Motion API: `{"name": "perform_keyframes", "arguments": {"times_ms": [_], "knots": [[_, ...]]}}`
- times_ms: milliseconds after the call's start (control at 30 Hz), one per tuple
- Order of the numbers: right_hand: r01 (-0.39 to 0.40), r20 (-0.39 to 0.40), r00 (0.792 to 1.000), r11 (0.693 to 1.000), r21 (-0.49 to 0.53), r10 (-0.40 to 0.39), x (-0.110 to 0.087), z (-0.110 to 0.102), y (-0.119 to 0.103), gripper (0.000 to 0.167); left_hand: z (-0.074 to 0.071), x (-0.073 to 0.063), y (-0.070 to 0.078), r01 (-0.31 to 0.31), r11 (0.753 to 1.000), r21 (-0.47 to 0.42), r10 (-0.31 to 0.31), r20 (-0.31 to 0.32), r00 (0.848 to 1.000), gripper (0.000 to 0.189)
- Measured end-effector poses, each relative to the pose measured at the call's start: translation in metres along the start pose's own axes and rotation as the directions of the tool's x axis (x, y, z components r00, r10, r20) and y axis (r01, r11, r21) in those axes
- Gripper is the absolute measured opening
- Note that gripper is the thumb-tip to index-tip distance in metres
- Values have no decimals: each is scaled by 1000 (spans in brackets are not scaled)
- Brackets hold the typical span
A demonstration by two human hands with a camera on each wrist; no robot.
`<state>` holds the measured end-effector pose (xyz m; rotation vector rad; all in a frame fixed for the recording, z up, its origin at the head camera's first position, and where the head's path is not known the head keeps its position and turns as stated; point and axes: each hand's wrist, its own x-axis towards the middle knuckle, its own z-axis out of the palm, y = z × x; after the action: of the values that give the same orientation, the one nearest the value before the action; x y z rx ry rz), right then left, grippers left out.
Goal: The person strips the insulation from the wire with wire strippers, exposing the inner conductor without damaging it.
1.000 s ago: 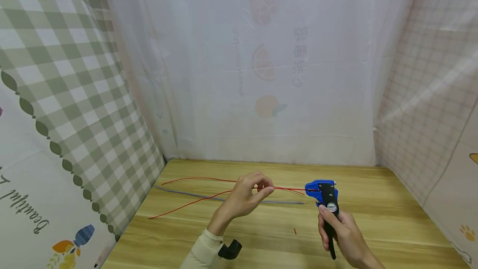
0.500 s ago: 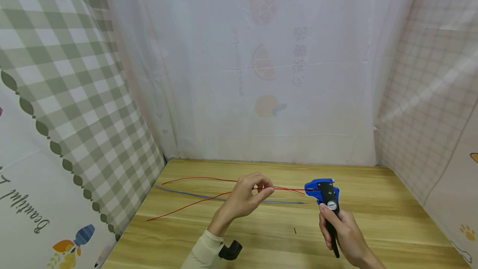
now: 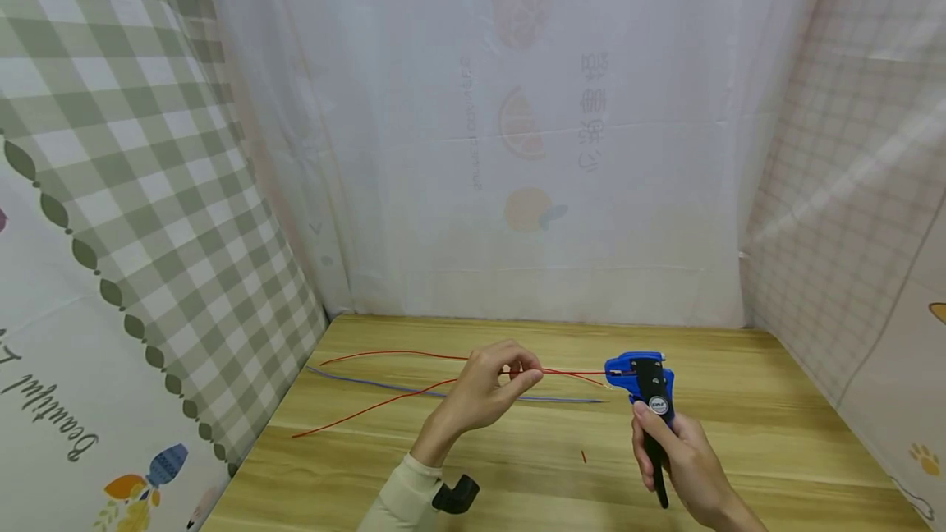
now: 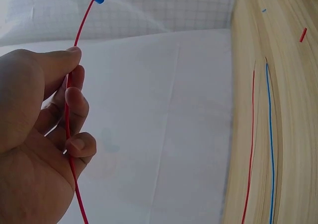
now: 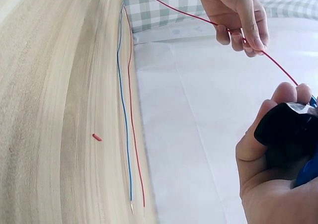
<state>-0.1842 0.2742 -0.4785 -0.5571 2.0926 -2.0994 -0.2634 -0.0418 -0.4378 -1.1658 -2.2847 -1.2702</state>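
Note:
My left hand (image 3: 480, 388) pinches a thin red wire (image 4: 83, 25) between thumb and index finger, the rest of the wire running back past the other fingers. Its front end enters the nose of a blue and black wire stripper (image 3: 641, 374), where the tip is hidden. My right hand (image 3: 687, 466) grips the stripper's black handle, thumb laid near the round label. In the right wrist view the handle (image 5: 283, 127) shows between the curled fingers. A second red wire (image 4: 252, 119) and a blue wire (image 4: 271, 134) lie on the table, both with bare tips.
A short red offcut (image 3: 583, 456) lies on the wooden table (image 3: 532, 474) in front of the hands, and a tiny blue bit (image 4: 264, 10) shows in the left wrist view. A pale curtain (image 3: 628, 286) hangs behind the table, with patterned cloths at both sides.
The stripper has tilted slightly and shifted a little to the right in my right hand's grip. The left hand holds its place on the red wire.

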Motion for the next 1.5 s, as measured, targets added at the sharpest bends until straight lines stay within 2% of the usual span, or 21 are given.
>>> {"name": "perform_keyframes", "arguments": {"times_ms": [167,367,1100,1500], "knots": [[11,-3,1000,1000,3,-11,0,0,-1,45,-1,0,0,-24,1000,-7,24,-16,1000,6],[13,-8,1000,1000,-4,-13,1,1,-1,44,-4,0,0,-3,1000,-13,3,-16,1000,7],[6,-14,1000,1000,-13,-7,1,2,-1,45,-4,-1,-2,-31,999,7,31,-27,999,6],[4,-20,1000,1000,-4,-4,0,0,0,45,-7,-3,-3,-12,1000,-14,12,-21,1000,7]]}}
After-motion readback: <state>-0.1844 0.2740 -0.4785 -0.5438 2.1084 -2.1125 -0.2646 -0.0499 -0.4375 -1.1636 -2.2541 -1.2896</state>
